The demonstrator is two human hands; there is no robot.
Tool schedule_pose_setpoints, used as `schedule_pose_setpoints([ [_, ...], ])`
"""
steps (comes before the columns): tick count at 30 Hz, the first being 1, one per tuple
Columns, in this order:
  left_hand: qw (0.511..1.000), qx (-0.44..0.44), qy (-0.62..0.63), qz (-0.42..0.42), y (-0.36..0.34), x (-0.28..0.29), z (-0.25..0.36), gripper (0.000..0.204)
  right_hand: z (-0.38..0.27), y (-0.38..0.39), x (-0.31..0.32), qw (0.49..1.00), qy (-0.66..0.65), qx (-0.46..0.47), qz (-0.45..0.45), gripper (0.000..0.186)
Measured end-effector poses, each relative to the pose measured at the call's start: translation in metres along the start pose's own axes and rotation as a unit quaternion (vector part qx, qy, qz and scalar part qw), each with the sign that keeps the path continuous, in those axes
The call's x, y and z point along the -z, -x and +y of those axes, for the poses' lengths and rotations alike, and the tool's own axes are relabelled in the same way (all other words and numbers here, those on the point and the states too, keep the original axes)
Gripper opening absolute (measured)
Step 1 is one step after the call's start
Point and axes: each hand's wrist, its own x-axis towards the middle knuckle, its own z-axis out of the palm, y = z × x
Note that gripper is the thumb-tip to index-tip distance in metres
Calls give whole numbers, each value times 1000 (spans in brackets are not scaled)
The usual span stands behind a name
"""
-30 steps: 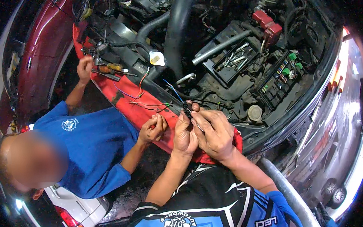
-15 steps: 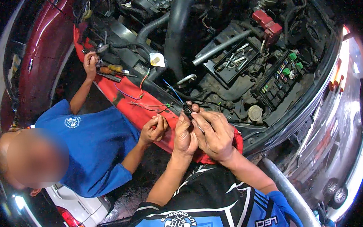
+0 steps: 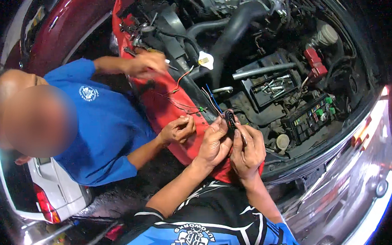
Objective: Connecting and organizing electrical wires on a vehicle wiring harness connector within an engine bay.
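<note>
A small black connector (image 3: 229, 120) with blue and pale wires rising from it is held between my two hands over the front edge of the engine bay. My left hand (image 3: 214, 143) grips it from the left with curled fingers and thumb, and my right hand (image 3: 247, 150) pinches it from the right and below. Loose red and green-tagged wires (image 3: 202, 109) lie over a red fender cover (image 3: 175, 143) just left of my hands. A co-worker's hand (image 3: 181, 130) is curled near those wire ends, beside my left hand.
A co-worker (image 3: 92, 128) in blue leans in at left, another hand (image 3: 150, 62) by tools on the red cover. The engine bay holds hoses, a tray of bolts (image 3: 271, 86), a pipe (image 3: 262, 71) and a fuse box (image 3: 315, 118). A white vehicle (image 3: 55, 192) stands behind the co-worker.
The view has shifted, so the engine bay sits further right. The co-worker's upper hand has moved right over the tools, now blurred. More wires show above the connector in my hands.
</note>
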Motion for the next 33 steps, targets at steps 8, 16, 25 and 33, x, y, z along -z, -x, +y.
schedule_pose_setpoints([
  [8,999,-19,-26,-18,-2,-17,1,41,-2,1,-1,1000,6,-31,5,21],
  [16,999,-21,-40,-5,-1,-25,1,41,-3,0,0,999,8,-41,19,17],
  [25,999,-34,-22,11,-5,-19,-4,38,2,2,-3,998,19,-47,28,15],
  [33,999,-21,-23,20,-4,-15,-4,38,-1,1,-3,998,11,-52,27,14],
])
